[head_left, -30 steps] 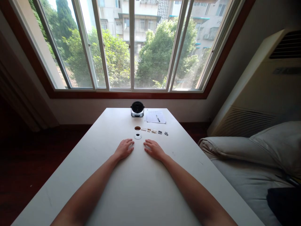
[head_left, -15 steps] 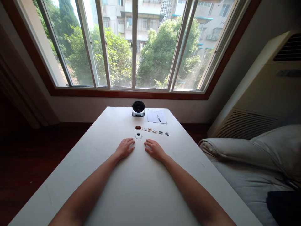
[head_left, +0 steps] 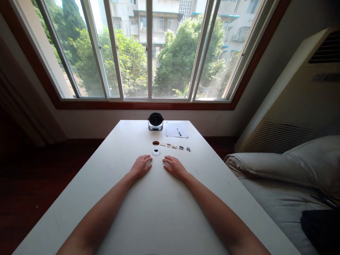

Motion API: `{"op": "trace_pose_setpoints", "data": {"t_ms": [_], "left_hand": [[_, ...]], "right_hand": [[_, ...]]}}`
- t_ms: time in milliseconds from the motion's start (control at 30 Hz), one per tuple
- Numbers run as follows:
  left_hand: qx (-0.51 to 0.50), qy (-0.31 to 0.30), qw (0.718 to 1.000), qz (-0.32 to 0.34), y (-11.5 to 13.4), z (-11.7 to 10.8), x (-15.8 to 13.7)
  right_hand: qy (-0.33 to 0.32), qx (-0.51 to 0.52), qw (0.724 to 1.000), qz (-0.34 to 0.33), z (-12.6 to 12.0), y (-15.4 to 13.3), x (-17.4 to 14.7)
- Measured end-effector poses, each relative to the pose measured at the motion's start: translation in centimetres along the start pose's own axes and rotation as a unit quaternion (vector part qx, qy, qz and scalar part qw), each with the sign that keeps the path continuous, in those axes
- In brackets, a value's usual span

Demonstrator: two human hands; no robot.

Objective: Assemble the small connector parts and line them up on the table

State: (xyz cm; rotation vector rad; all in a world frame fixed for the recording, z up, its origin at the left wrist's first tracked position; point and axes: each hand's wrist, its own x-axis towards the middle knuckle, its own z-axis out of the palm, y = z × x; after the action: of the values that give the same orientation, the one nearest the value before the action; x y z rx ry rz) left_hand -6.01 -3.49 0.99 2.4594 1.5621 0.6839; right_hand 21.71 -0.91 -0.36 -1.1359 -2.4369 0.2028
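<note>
My left hand [head_left: 141, 166] rests palm down on the white table [head_left: 156, 212], fingers apart and holding nothing. Opposite it, my right hand [head_left: 174, 166] lies flat in the same way, with a gap between the two. Just beyond the fingertips is a small round clear piece with a dark centre [head_left: 156, 152]. Behind that shows a brown round hole or disc [head_left: 156, 143]; I cannot tell which. A row of small parts runs to the right: pale pieces [head_left: 163, 144], brownish pieces [head_left: 169, 145], whitish pieces [head_left: 174, 146], dark pieces [head_left: 181, 147] and loose dark bits [head_left: 188, 149].
A black round device on a stand [head_left: 155, 121], perhaps a small fan, stands at the table's far end. Beside it lie paper sheets [head_left: 172, 130] with a pen [head_left: 179, 131] on top. A grey sofa [head_left: 273, 173] borders the right side, and a window [head_left: 151, 49] is ahead.
The camera's view has shifted very slightly. Both hands stay where they were on the table, and the small parts have not moved.
</note>
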Motion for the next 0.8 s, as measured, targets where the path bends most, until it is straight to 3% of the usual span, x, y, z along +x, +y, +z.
{"op": "trace_pose_setpoints", "data": {"t_ms": [800], "left_hand": [[0.003, -0.003, 1.000, -0.001, -0.10, 0.13, -0.08]], "right_hand": [[-0.003, -0.002, 1.000, 0.001, 0.01, 0.01, -0.01]]}}
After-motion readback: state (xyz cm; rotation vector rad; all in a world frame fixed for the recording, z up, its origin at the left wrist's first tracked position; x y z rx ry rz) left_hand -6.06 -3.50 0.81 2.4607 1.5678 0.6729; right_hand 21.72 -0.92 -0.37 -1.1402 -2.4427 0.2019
